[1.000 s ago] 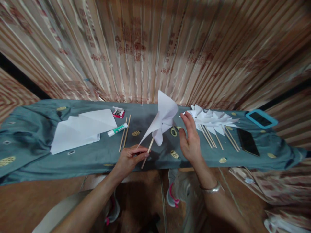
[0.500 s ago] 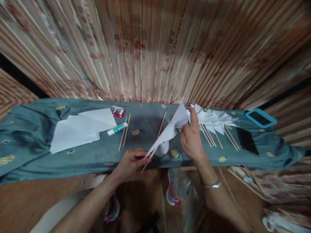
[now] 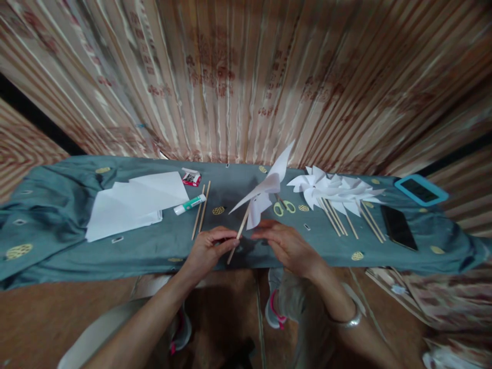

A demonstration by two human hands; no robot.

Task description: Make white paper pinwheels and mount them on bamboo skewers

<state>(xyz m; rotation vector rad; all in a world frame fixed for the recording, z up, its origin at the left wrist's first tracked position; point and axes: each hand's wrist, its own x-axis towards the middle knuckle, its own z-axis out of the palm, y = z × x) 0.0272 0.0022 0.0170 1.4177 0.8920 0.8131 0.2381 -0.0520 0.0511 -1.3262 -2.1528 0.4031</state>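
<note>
My left hand (image 3: 213,248) pinches the wooden stick of a white paper pinwheel (image 3: 265,190), whose blades stand up above the table's middle. My right hand (image 3: 288,246) is just right of the stick, its fingers stretched out and holding nothing. Its fingertips are close under the lowest blade; whether they touch it I cannot tell. Scissors with yellow-green handles (image 3: 284,207) lie behind the right hand. Farther right, several finished paper pinwheels (image 3: 323,187) lie overlapping, their sticks pointing toward me.
On the cloth-covered table (image 3: 154,256), white paper sheets (image 3: 130,210) lie at left, beside a glue stick (image 3: 190,204), a small red box (image 3: 191,177) and two loose sticks (image 3: 202,212). A black phone (image 3: 398,227) and a blue-framed device (image 3: 422,189) lie at right. A striped curtain hangs behind.
My right hand has come away from the pinwheel's blades, moving down and left toward the stick. The blades have turned, and the scissors now show. My left hand keeps hold of the stick.
</note>
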